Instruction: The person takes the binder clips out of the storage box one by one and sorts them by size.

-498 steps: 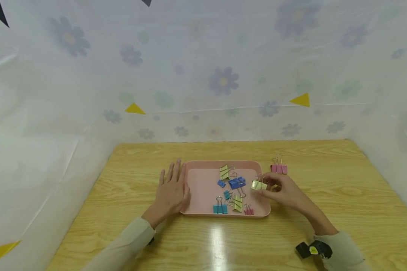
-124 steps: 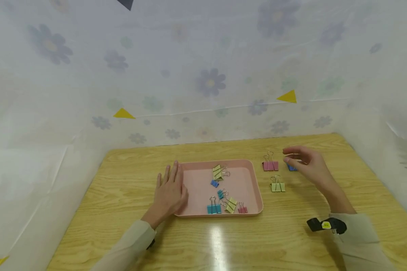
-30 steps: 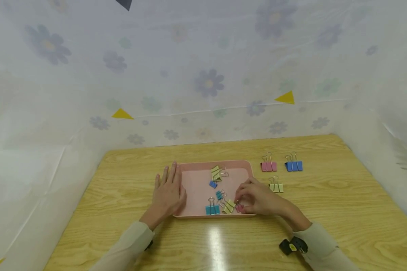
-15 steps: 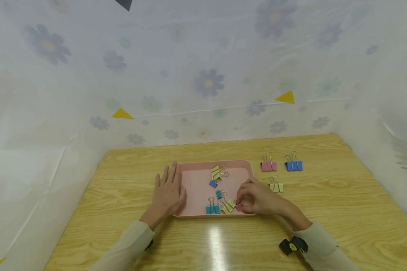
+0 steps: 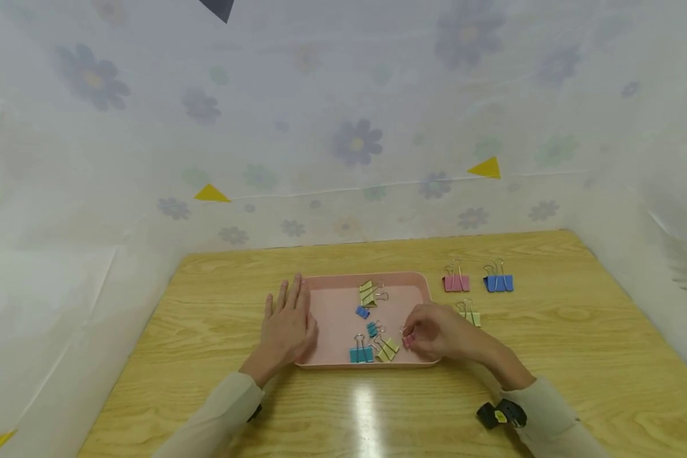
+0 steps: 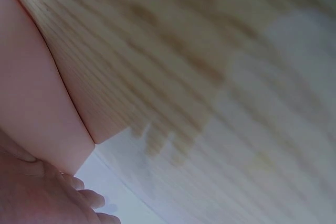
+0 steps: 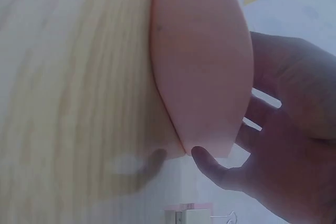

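Observation:
My left hand (image 5: 286,331) lies against the left rim of a pink tray (image 5: 329,324), its fingers straight. At the tray's right front corner my right hand (image 5: 443,331) pinches a small pink binder clip (image 5: 408,341) between thumb and fingers. Left of that clip lie a yellow binder clip (image 5: 387,350), a large teal one (image 5: 361,354) and a small teal one (image 5: 372,329). Farther back in the tray are a small blue clip (image 5: 362,312) and another yellow clip (image 5: 367,294). The right wrist view shows the hand over the tray's outer wall (image 7: 202,66); the pinched clip is hidden there.
On the wooden table (image 5: 252,407), right of the tray, stand a large pink binder clip (image 5: 455,284), a large blue one (image 5: 499,284) and a yellow one (image 5: 474,318), partly behind my right hand. A flowered white sheet (image 5: 298,159) surrounds the table's back and sides.
Earlier a yellow clip, then a large blue clip, went from the tray to the table on the right. My right hand then returned, gripped the small pink clip and raised it slightly. My left hand stayed.

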Demonstrator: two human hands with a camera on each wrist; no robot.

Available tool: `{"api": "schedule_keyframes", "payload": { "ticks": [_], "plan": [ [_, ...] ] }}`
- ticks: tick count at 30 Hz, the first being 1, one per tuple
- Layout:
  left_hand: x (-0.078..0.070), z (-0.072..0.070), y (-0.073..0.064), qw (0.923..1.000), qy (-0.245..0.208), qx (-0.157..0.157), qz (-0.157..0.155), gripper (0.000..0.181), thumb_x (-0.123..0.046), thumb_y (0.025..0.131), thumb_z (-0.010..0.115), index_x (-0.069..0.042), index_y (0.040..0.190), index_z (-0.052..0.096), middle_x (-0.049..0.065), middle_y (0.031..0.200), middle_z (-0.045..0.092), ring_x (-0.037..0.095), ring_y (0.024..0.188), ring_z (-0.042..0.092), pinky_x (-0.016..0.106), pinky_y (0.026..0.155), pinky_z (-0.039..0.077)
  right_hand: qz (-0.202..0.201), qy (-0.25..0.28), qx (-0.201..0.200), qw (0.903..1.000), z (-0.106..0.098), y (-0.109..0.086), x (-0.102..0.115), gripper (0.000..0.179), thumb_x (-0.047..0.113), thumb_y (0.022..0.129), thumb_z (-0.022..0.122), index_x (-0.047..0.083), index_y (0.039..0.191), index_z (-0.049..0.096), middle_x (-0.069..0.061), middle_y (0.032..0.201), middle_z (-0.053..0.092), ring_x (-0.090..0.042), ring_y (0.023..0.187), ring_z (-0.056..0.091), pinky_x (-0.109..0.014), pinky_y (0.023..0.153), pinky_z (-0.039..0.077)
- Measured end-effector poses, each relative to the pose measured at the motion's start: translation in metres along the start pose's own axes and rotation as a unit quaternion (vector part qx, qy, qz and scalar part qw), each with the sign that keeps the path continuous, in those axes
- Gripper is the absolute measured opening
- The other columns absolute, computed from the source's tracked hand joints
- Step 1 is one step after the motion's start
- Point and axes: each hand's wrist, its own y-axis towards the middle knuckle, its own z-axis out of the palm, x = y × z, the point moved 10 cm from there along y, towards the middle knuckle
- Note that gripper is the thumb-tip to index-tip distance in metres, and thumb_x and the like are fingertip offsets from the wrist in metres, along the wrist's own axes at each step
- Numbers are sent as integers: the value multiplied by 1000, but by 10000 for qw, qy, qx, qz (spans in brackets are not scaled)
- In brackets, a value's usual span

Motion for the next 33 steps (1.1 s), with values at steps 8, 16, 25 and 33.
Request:
{"api": "schedule_keyframes", "payload": {
  "ticks": [8, 16, 25, 33],
  "plan": [
    [1, -1, -1, 10000, 28, 5, -22, 67, -27, 105, 41, -2, 164, 19, 13, 171, 13, 39, 156, 14, 65, 120, 12, 156, 50, -231, 9996, -13, -1, -4, 25, 1, 83, 82, 14, 102, 73, 8, 102, 72, -15, 95, 65, -41, 91, 53],
    [-1, -1, 0, 10000, 30, 59, -26, 66, -26, 105, 40, -3, 164, 20, 14, 171, 13, 39, 156, 13, 65, 120, 12, -403, -236, -843, 9953, -39, -13, 3, 30, -4, 79, 83, 15, 100, 73, 10, 97, 72, -9, 88, 65, -40, 80, 55],
    [-1, -1, 1, 10000, -14, -23, -21, 65, -26, 104, 39, -2, 163, 23, 14, 171, 15, 40, 155, 15, 66, 119, 14, -143, -294, -1280, 9912, -56, -42, -9, 31, 1, 81, 85, 21, 102, 73, 13, 97, 71, -8, 87, 67, -40, 75, 59],
    [-1, -4, 0, 9999, 18, -106, -1, 65, -24, 104, 43, -2, 162, 25, 15, 170, 17, 41, 154, 17, 67, 119, 15, 179, -304, -1522, 9877, -70, -63, -10, 32, 2, 83, 84, 21, 106, 74, 12, 98, 72, -8, 89, 67, -37, 82, 58]
  ]
}}
